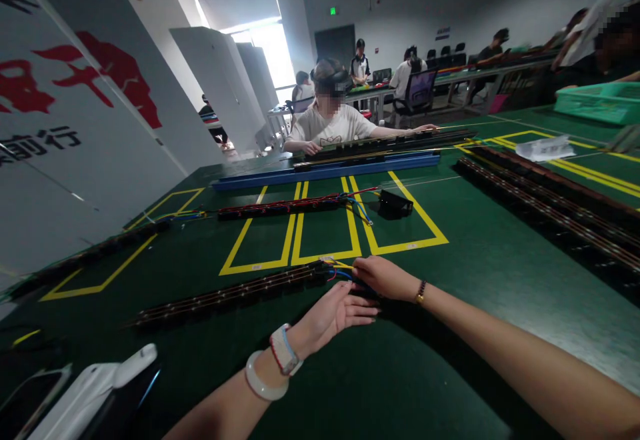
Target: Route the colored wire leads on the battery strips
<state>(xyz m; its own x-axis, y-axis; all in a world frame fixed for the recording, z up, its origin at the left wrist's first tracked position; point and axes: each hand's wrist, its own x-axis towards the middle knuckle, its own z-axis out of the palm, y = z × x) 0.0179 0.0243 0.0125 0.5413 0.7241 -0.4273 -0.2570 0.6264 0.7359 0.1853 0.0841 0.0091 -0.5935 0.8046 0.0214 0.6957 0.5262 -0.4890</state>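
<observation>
The long dark strip of small components with copper lines (225, 297) lies on the green worktop (475, 253), its long axis running from about 8 o'clock to 2 o'clock, its right end meeting a bunch of red, blue and yellow wires (336, 271). The left hand (333, 313), a white watch and pale bangle on its wrist, lies flat with fingers loosely spread, just at 5 o'clock of that wired end. The right hand (383, 277), beaded bracelet at the wrist, is nearer: its fingers curl onto the wires, though whether they pinch them I cannot tell. At 12 o'clock, beyond yellow floor-tape boxes, a second similar strip (280, 208) lies parallel beside a small black box (395, 203).
</observation>
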